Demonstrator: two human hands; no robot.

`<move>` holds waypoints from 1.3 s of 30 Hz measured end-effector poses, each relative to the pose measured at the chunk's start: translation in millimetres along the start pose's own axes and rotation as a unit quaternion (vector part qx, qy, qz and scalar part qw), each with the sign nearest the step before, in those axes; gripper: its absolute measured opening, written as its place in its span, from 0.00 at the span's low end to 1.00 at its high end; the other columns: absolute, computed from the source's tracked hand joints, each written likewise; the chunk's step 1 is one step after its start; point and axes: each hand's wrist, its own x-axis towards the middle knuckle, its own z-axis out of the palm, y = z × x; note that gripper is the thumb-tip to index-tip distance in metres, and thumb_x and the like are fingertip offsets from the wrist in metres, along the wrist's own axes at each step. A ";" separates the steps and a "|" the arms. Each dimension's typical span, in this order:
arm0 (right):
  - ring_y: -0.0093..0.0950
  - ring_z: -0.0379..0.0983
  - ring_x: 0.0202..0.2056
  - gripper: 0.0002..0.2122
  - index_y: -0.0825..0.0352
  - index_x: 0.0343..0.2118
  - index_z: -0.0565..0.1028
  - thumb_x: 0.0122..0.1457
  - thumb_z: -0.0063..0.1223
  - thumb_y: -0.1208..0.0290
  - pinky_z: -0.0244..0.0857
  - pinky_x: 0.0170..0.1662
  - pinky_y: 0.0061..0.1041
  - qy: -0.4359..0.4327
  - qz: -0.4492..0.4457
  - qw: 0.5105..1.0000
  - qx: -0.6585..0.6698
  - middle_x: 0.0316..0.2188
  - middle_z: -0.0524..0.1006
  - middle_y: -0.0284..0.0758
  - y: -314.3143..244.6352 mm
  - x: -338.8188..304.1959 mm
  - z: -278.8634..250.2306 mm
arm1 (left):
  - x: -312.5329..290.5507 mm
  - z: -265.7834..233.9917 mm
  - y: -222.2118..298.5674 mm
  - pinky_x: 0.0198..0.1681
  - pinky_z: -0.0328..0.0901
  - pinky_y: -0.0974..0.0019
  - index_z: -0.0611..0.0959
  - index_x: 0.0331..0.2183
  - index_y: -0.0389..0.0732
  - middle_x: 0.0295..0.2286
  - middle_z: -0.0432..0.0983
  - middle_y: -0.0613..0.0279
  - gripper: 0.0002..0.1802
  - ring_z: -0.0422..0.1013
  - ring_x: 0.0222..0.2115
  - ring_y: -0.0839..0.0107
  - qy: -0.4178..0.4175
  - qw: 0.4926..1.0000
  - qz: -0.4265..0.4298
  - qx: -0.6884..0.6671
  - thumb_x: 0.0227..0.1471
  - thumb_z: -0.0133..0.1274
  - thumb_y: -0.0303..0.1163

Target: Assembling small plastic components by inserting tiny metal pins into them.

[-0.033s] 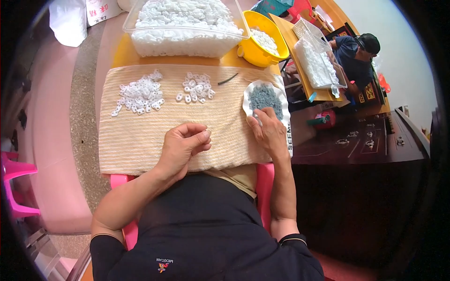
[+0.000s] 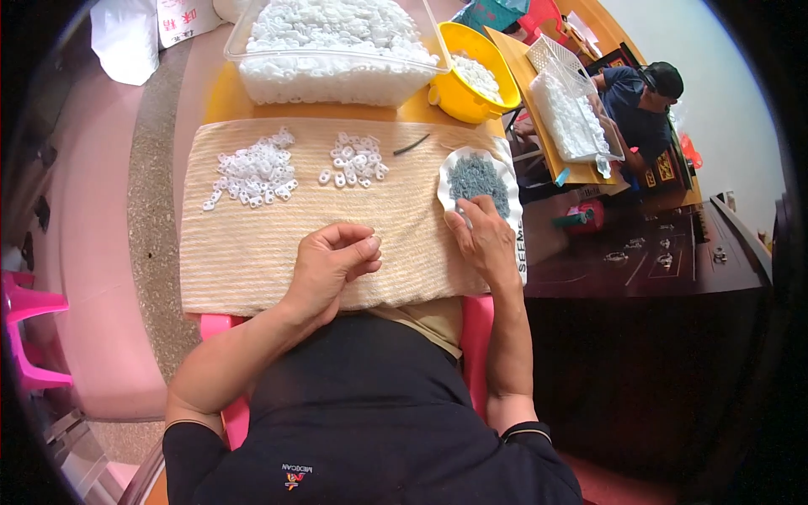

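Note:
Over the middle of the striped cloth [image 2: 252, 278], my left hand [image 2: 335, 259] is closed in a pinch; whatever its fingertips hold is too small to make out. My right hand [image 2: 486, 240] reaches over the near edge of a white wavy-rimmed plate [image 2: 446, 187], thumb and fingers drawn together at the small grey pieces [image 2: 478, 178] heaped in it. What those fingers hold, if anything, is hidden. Two piles of small white plastic parts with holes lie beyond my left hand: a larger pile [image 2: 255, 171] and a smaller pile [image 2: 353, 158]. A short dark strip [image 2: 411, 145] rests between the smaller pile and the plate.
Behind the cloth stand a big clear bin [image 2: 337, 80] full of white parts and a yellow basin [image 2: 450, 88] with more. To the right, a person [image 2: 635, 105] sits by another table with a white-filled container [image 2: 568, 118]. A pink stool [image 2: 34, 337] stands far left.

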 end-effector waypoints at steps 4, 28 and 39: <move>0.44 0.74 0.36 0.15 0.68 0.40 0.77 0.59 0.52 0.61 0.67 0.38 0.37 -0.013 0.012 0.999 0.046 0.39 0.75 0.42 -7.1 0.1 -5.8 | -1.4 -0.9 -0.5 0.35 0.73 0.72 0.79 0.33 0.35 0.28 0.76 0.63 0.06 0.74 0.28 0.76 -0.004 1.000 0.005 -0.005 0.51 0.58 0.25; 0.41 0.74 0.31 0.07 0.68 0.34 0.79 0.55 0.54 0.71 0.67 0.35 0.32 0.000 -0.032 0.998 0.049 0.32 0.76 0.42 19.6 4.1 7.6 | -4.3 -0.1 -1.3 0.35 0.73 0.72 0.79 0.34 0.38 0.29 0.76 0.64 0.07 0.74 0.28 0.76 -0.017 1.000 -0.002 0.002 0.51 0.59 0.26; 0.41 0.74 0.31 0.07 0.67 0.33 0.79 0.57 0.54 0.69 0.67 0.35 0.33 0.020 -0.042 0.998 0.042 0.31 0.76 0.40 14.3 -2.1 4.3 | -2.6 -0.8 -4.0 0.35 0.72 0.73 0.79 0.34 0.36 0.28 0.76 0.64 0.07 0.73 0.28 0.77 -0.012 1.000 0.004 0.011 0.52 0.58 0.26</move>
